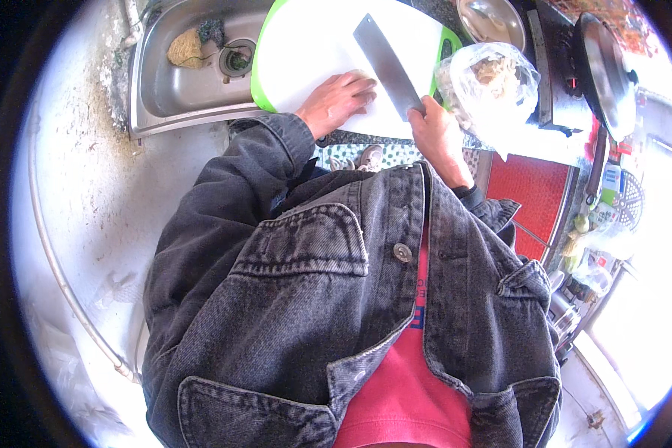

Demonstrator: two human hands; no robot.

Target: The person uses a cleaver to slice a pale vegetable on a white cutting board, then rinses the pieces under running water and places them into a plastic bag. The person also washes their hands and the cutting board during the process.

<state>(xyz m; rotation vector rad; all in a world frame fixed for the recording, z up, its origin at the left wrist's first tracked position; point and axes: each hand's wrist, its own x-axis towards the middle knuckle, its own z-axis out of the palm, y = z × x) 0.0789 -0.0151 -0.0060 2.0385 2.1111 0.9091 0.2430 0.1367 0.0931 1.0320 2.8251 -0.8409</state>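
Note:
A white cutting board (308,42) with green ends lies before me. My right hand (437,131) grips a cleaver (389,64) by its handle, with the broad blade slanting over the board. To the left of the blade, my left hand (339,101) rests on the board with its fingers curled. A pale piece of food (360,73) shows at the edge of those fingers, mostly hidden and washed out by glare. Right of the board sits a clear plastic bag (459,84) holding pale food (495,75), possibly mushrooms.
At left is a steel sink (171,106) with a scrubbing pad (185,49) and a drain (238,59). A metal bowl (490,22) stands behind the bag. Further right, a lidded pan (605,73) sits on a stove (563,73). A red cabinet door (529,193) is below the counter.

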